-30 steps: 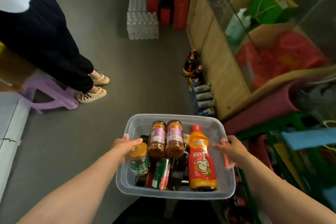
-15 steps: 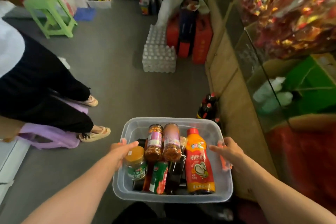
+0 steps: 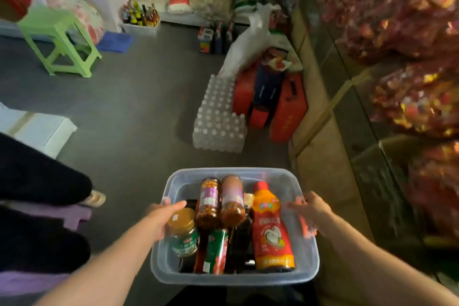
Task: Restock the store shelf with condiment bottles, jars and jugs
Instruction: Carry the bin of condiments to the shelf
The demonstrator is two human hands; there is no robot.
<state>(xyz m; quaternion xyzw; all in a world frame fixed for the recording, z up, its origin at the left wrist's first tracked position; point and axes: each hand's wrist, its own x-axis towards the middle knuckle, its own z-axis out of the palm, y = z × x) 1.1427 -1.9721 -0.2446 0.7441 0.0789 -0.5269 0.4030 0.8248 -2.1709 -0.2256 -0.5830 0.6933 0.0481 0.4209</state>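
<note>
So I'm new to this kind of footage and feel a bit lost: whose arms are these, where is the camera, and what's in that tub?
There is no machine here. A person wears a wide-angle camera on the head, looking forward and down, so the two bare arms are that person's own. The left hand and the right hand each take a grip on one side of a clear plastic tub and carry it above the grey shop floor. In the tub lie an orange-red sauce bottle, two tall jars of reddish sauce, a small gold-lidded jar, a green and red pack and some dark bottles I cannot make out. Ahead on the floor sit a pack of water bottles and a green stool. Another person's dark-clothed legs show at the left.
</note>
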